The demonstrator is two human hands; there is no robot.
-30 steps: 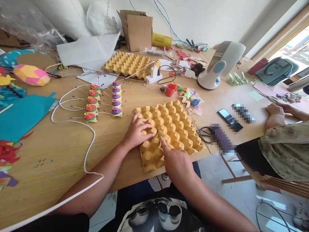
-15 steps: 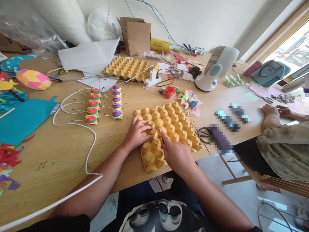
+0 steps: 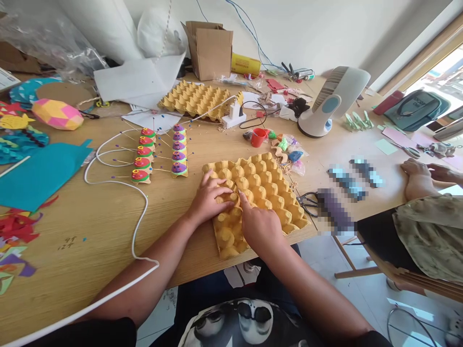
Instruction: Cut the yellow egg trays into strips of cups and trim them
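A yellow cardboard egg tray (image 3: 275,188) lies upside down at the near table edge. My left hand (image 3: 211,200) rests flat on its left side with the fingers spread, pressing it down. My right hand (image 3: 258,224) sits on the tray just right of the left hand. It is curled, with the forefinger stretched along a groove between the bumps toward my left fingertips. What the curled fingers enclose is hidden.
Two rows of painted egg-cup figures (image 3: 144,154) with pins stand left of the tray, and a white cable (image 3: 137,217) loops nearby. Behind are a second egg tray (image 3: 195,99), a cardboard box (image 3: 211,48), a red cup (image 3: 258,137) and a fan (image 3: 333,101). Black scissors (image 3: 307,202) lie right. Another person's hand (image 3: 415,171) rests far right.
My right hand has slid forward along the tray's groove, away from the near edge and closer to my left fingertips. My left hand has stayed pressed on the tray.
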